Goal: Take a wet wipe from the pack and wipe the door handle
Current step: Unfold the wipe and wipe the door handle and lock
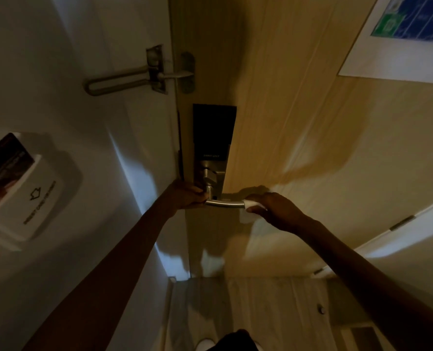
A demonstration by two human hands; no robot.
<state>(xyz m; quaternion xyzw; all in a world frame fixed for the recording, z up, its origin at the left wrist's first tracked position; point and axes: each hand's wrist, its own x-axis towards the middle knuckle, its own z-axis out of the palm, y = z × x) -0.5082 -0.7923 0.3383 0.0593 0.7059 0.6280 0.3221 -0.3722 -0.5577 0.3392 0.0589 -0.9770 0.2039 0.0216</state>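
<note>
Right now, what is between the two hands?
In the head view, only the bare metal door handle runs between them. The left hand holds its pivot end, and the right hand presses a white wet wipe on the other end.

Door handle (224, 203) projects from the lock plate (213, 148) near the door's (299, 138) left edge, swing latch (144, 78) above. Left hand (187, 196) at the handle's pivot end, right hand (273, 211) with wet wipe (250, 204) at its free end. Card holder (25, 196) on the wall (71, 59), left of the door

Two bare arms, no sleeves in sight

Both forearms were uncovered up to the frame's edge, and the left hand (187, 195) and right hand (277, 211) wore no gloves, rings or watch; something dark, perhaps clothing, showed low between them.
</note>
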